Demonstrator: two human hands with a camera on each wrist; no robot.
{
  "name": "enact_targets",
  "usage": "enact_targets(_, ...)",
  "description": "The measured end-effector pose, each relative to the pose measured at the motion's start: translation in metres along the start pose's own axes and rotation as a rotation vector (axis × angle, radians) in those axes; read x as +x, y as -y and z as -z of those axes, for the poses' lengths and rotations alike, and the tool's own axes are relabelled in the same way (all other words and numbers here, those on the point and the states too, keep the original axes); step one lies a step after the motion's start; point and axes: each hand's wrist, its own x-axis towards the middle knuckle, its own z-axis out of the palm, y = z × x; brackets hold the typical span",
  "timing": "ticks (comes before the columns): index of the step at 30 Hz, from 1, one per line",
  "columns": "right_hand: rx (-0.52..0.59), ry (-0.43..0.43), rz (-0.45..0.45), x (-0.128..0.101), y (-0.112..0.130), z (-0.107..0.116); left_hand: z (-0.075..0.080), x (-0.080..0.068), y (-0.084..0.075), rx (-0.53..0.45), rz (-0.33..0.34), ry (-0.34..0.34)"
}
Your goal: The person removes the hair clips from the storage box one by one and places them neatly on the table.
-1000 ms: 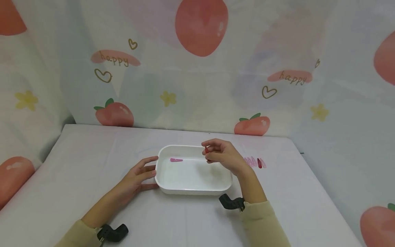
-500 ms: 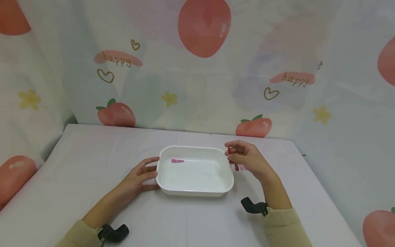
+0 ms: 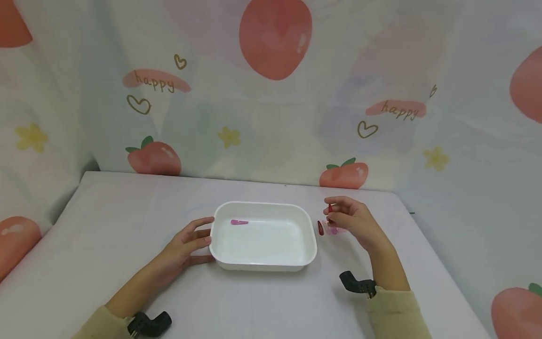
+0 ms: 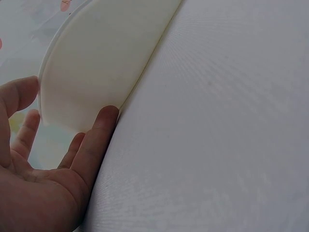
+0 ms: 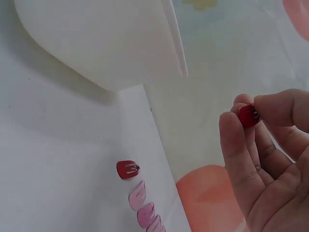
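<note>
Red hair clip (image 3: 330, 207) sits pinched between thumb and fingertips of the right hand (image 3: 353, 221), raised just above the table (image 3: 106, 226). Below that hand lie another red clip (image 3: 320, 228) and pink clips (image 3: 333, 230). Left hand (image 3: 186, 245), fingers straight, touches the white tray (image 3: 262, 263), which holds one pink clip (image 3: 239, 222).

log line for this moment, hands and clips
left hand: touches white tray | right hand: pinches red clip | pink clip: in tray | clips row: on table
</note>
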Motion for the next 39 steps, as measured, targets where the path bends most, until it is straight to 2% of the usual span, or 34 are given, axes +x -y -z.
enact_targets(14, -0.044, -0.073, -0.034, -0.004, -0.010, 0.022, 0.000, 0.002, 0.003, 0.031, -0.008, -0.004)
enact_targets(21, -0.100, -0.145, -0.126, -0.005, -0.019, 0.030, 0.000, 0.002, 0.002, 0.033, -0.013, -0.001)
enact_targets(27, -0.104, -0.170, -0.179, -0.006, -0.028, 0.038, 0.001, 0.002, 0.002, 0.013, -0.016, 0.016)
enact_targets(39, -0.111, -0.246, -0.229, -0.008, -0.046, 0.051, 0.001, 0.002, 0.003, 0.011, -0.016, 0.010)
